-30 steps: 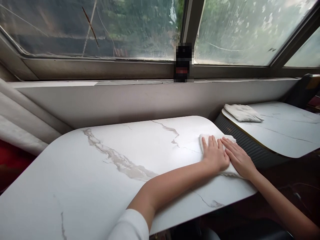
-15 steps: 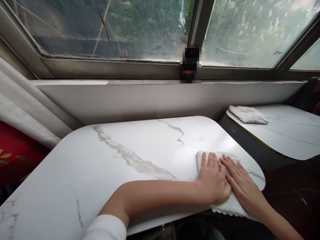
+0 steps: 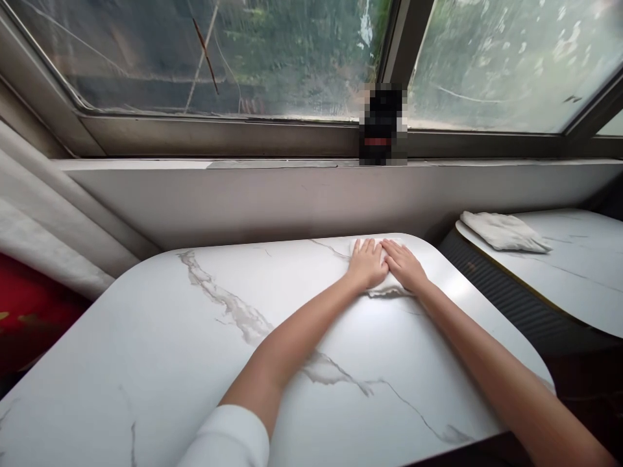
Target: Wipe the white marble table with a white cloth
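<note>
A white cloth (image 3: 389, 286) lies on the white marble-patterned table (image 3: 160, 337), close to its far edge and right of the middle. Flat on the cloth's left part rests my left hand (image 3: 367, 266), fingers stretched out. Beside it my right hand (image 3: 405, 267) presses down on the cloth's right part, its fingers also straight. The two hands touch or nearly touch near the fingertips. They cover much of the cloth, whose lower edge shows crumpled beneath them.
Behind the table runs a low wall with a sill (image 3: 272, 165) below the windows. A blurred-out dark object (image 3: 382, 126) stands on the sill. To the right, a folded off-white cloth (image 3: 505, 232) lies on a second marble-patterned table (image 3: 594, 279). A pale curtain (image 3: 53, 220) hangs at left.
Both hands have slid the cloth from the table's near right edge away from me and leftward, to the far edge. My arms are now stretched out. The view has shifted slightly.
</note>
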Action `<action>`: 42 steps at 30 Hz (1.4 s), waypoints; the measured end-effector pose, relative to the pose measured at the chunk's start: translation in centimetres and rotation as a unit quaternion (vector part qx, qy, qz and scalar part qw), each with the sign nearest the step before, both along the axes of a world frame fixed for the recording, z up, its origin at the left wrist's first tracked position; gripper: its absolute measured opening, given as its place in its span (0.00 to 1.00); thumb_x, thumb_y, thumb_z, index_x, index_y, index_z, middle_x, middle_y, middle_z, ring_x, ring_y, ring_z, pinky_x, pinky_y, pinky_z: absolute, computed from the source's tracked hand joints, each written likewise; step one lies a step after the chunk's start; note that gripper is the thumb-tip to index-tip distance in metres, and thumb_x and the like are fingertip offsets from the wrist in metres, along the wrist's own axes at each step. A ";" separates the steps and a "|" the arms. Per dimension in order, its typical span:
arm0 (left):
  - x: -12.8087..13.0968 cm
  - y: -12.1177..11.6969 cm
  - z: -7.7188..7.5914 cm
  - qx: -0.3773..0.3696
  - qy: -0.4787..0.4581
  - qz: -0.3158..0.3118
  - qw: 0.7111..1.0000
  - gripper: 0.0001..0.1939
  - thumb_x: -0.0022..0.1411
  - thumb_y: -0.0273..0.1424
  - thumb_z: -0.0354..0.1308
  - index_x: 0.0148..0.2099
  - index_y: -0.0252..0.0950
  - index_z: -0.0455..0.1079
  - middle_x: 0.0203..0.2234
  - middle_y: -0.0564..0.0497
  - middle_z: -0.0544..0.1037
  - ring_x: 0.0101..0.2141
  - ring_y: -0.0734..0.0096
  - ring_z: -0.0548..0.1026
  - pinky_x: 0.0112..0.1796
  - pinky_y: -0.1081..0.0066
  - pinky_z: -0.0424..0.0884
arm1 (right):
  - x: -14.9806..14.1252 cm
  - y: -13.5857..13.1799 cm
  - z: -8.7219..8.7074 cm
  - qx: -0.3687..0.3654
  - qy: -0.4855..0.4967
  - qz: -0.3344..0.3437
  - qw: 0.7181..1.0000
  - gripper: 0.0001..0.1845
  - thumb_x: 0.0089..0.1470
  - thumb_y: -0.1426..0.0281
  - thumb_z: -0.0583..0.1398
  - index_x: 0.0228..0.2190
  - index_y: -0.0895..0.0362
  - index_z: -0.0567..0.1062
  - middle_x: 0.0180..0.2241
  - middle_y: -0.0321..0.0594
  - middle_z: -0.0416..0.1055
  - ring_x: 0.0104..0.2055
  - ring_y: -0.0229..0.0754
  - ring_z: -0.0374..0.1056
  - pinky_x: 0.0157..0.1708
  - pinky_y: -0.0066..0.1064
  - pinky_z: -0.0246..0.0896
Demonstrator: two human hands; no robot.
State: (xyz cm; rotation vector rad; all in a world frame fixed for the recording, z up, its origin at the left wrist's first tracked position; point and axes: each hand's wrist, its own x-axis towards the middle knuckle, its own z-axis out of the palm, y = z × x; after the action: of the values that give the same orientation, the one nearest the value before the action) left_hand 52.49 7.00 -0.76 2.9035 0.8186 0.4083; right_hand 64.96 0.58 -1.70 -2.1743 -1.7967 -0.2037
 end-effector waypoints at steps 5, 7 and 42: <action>0.9 3.6 -0.2 -0.003 -0.007 0.044 0.999 0.28 0.66 0.36 0.37 0.64 0.27 0.50 0.62 0.41 0.54 0.62 0.63 0.49 0.60 0.59 0.38 | 0.6 4.3 0.6 -0.029 -0.011 0.011 0.999 0.28 0.57 0.71 0.41 0.57 0.62 0.60 0.60 0.45 0.56 0.63 0.44 0.49 0.60 0.43 0.45; 1.0 3.9 -0.3 0.000 -0.010 0.048 0.999 0.28 0.66 0.36 0.37 0.64 0.27 0.50 0.62 0.41 0.54 0.62 0.63 0.49 0.60 0.59 0.38 | 0.7 4.7 0.6 -0.029 -0.013 0.016 0.999 0.28 0.57 0.71 0.41 0.58 0.63 0.60 0.60 0.45 0.56 0.63 0.44 0.49 0.61 0.43 0.44; -19.4 -10.2 2.2 -0.182 0.039 -0.032 0.982 0.29 0.66 0.31 0.37 0.67 0.27 0.41 0.65 0.45 0.43 0.64 0.68 0.39 0.61 0.58 0.33 | -17.4 -12.7 1.4 -0.092 0.127 0.124 0.980 0.31 0.61 0.64 0.42 0.63 0.61 0.46 0.65 0.42 0.39 0.66 0.43 0.32 0.64 0.46 0.30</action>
State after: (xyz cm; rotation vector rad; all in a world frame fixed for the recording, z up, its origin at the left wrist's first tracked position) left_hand 33.04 -3.19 1.47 2.6086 0.7206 0.1226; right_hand 47.61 -12.14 -0.28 -1.9564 -1.9755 0.2940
